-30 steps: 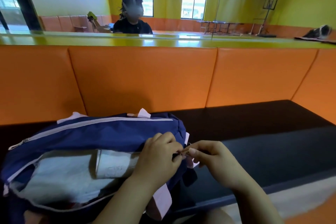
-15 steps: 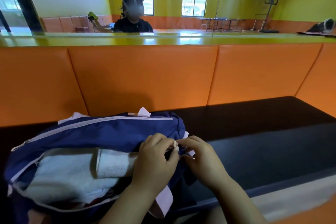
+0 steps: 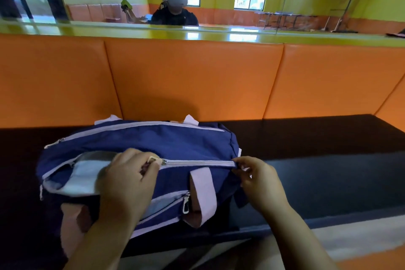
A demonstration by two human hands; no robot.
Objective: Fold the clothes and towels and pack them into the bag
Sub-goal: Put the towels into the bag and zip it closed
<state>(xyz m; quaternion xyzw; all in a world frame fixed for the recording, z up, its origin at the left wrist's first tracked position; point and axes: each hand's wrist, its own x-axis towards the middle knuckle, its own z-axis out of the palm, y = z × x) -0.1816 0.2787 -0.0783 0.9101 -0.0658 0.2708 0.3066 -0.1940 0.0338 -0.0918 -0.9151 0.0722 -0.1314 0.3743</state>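
Observation:
A navy blue bag [image 3: 175, 144] with pale lilac straps and zips lies on the dark bench seat. Its main zip [image 3: 197, 162] is shut along the right half. The left part of the opening gapes and shows a folded white towel [image 3: 85, 175] inside. My left hand [image 3: 129, 180] pinches the zip pull at the middle of the bag's top. My right hand [image 3: 256, 177] pinches the right end of the zip and holds the bag's corner taut.
An orange padded backrest [image 3: 197, 81] rises behind the dark bench seat [image 3: 317, 160]. A glossy yellow-green ledge [image 3: 131, 30] runs along its top. Above it a mirror shows a person [image 3: 175, 2] and the room behind me. The bag's front pocket zip [image 3: 186, 203] is partly undone.
My left hand has drawn the zip pull leftwards from the bag's right end to its middle, shutting that stretch. My right hand stays at the right end.

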